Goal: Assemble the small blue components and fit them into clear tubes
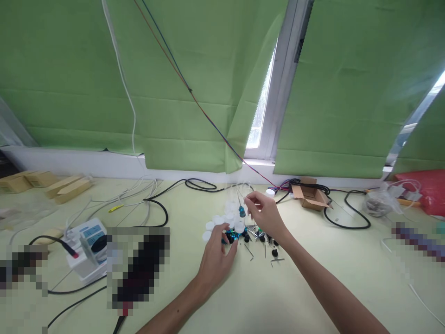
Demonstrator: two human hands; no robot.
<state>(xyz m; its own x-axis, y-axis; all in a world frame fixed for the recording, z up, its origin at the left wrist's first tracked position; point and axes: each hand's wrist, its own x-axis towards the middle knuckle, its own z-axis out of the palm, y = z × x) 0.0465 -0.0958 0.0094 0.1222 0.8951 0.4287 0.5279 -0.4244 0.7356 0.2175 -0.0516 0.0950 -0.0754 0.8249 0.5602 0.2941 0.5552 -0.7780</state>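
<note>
My left hand (pixel 217 253) rests low over a small pile, thumb and fingers curved but apart. Shiny blue metallic pieces (pixel 236 234) lie between and beside its fingertips. Just to the right, my right hand (pixel 264 212) is raised with its thumb and fingertips pinched together; what they hold is too small to make out. Close to the right fingertips stands a small teal piece (pixel 242 211) with a thin rod above it. White round caps (pixel 218 220) cluster behind and left of the left hand. Black knobs (pixel 274 253) and hex keys (pixel 249 253) are scattered below the right hand.
An open cardboard box (pixel 309 197) and black cables (pixel 347 226) lie at the back right. On the left stands a white device (pixel 86 250) with cables, near tan boxes (pixel 71 188). A clear plastic bag (pixel 375 202) sits at the right, before green blinds (pixel 194 116).
</note>
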